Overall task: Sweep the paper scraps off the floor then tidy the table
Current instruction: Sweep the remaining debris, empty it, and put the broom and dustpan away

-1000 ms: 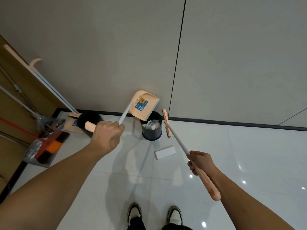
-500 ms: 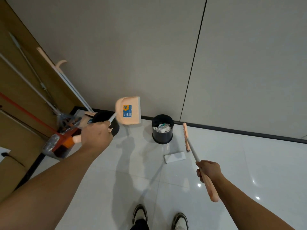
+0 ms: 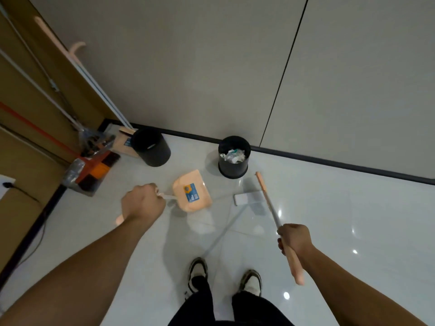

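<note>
My left hand grips the white handle of a peach dustpan, which hangs low over the white floor, its blue label facing up. My right hand grips the peach end of a broom handle; the broom slants forward with its narrow head close to the floor. A black bin holding crumpled paper scraps stands by the wall, just beyond the dustpan and broom head. A white rectangular piece lies flat on the floor between dustpan and broom.
A second black bin, tilted, sits at the left near the corner. Brooms and mops in plastic wrap lean against the brown wall at the left. My feet are at the bottom centre. A cable runs along the left wall.
The dustpan has swung down from over the bin's mouth to low above the floor at the bin's left. The broom stays in my right hand. The view has tilted down and shifted.
</note>
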`<move>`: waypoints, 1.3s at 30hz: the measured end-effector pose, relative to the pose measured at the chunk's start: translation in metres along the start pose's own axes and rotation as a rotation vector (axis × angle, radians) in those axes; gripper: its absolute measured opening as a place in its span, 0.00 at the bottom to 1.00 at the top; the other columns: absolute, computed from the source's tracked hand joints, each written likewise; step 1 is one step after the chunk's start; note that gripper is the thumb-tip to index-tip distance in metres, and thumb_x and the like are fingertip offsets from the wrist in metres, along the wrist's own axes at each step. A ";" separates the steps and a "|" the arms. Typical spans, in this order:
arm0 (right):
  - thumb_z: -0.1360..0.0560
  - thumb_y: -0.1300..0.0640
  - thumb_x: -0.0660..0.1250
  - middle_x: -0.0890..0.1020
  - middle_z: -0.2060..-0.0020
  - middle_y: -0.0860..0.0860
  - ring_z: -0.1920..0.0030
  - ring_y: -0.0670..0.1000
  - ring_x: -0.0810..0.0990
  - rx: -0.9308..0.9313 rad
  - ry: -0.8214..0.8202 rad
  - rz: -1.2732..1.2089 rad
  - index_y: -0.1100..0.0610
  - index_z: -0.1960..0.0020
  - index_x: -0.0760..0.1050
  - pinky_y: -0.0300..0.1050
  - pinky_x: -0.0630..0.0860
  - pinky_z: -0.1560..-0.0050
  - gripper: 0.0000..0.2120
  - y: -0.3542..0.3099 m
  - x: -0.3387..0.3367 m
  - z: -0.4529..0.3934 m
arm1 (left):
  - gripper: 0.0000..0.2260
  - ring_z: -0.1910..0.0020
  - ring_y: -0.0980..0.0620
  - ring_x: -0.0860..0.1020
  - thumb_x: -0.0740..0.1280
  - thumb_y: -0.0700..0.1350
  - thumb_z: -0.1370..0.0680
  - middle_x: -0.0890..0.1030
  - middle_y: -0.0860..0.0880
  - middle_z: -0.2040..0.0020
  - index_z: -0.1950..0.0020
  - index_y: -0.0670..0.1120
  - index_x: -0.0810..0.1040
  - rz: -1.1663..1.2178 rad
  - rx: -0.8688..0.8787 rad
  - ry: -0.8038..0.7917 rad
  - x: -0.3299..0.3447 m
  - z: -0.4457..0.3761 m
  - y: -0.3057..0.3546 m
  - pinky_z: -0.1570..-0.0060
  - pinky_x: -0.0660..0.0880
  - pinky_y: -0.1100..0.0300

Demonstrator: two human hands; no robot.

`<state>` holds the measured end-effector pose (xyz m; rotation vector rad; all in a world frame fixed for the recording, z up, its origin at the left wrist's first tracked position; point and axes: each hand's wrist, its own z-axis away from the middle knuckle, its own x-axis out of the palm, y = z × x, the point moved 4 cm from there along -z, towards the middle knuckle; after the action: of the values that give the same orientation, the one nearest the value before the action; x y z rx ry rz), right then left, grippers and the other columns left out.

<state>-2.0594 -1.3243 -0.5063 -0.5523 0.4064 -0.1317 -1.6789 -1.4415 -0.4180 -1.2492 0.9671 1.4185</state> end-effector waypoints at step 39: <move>0.27 0.65 0.69 0.76 0.71 0.58 0.78 0.53 0.71 0.027 -0.268 0.267 0.58 0.38 0.76 0.38 0.66 0.75 0.17 0.002 0.047 -0.011 | 0.05 0.63 0.48 0.72 0.65 0.46 0.26 0.73 0.46 0.62 0.57 0.45 0.77 0.119 -0.210 -0.021 -0.001 -0.042 -0.005 0.63 0.69 0.58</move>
<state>-2.0215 -1.3391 -0.5318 -0.4766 0.2131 0.1917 -1.6654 -1.4809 -0.4234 -1.3438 0.9088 1.6578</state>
